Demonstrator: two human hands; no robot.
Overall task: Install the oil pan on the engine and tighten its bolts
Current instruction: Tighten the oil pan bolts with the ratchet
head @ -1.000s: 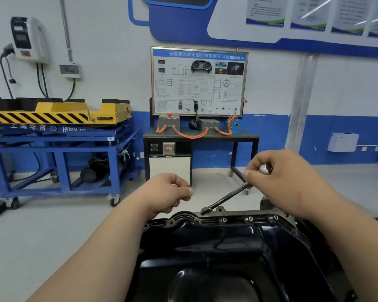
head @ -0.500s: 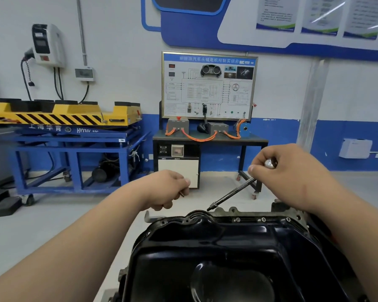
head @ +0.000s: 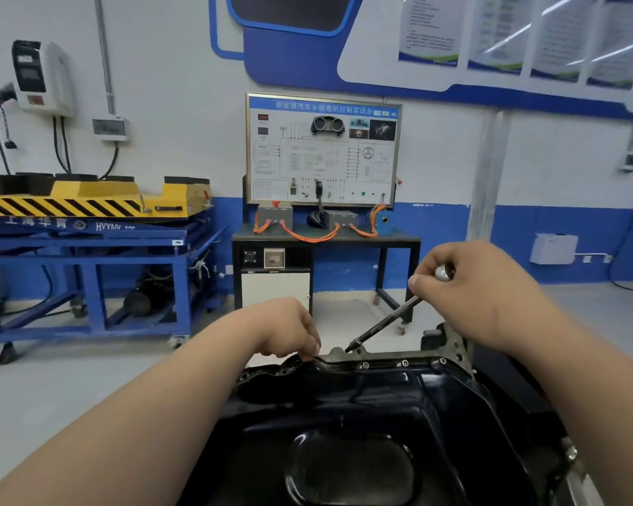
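A glossy black oil pan (head: 380,414) lies on the engine in front of me, its far flange carrying a row of bolts (head: 404,363). My left hand (head: 285,330) is at the far left of that flange, fingers curled with the tips down on the rim; they seem to pinch a small bolt, which is mostly hidden. My right hand (head: 483,294) grips the silver-knobbed top of a long thin driver (head: 384,323). The driver slants down to the left and its tip sits at the grey engine edge just beyond the flange. Part of the engine casting (head: 450,341) rises behind the pan.
A black bench (head: 326,239) with a wiring training board and orange cables stands straight ahead by the wall. At the left is a blue wheeled stand (head: 88,250) carrying a yellow striped platform. Grey floor lies between them and the engine.
My left hand has dropped from mid-air onto the pan's far rim. The driver tip stays near the flange edge, and my right hand keeps its grip. My view has shifted slightly.
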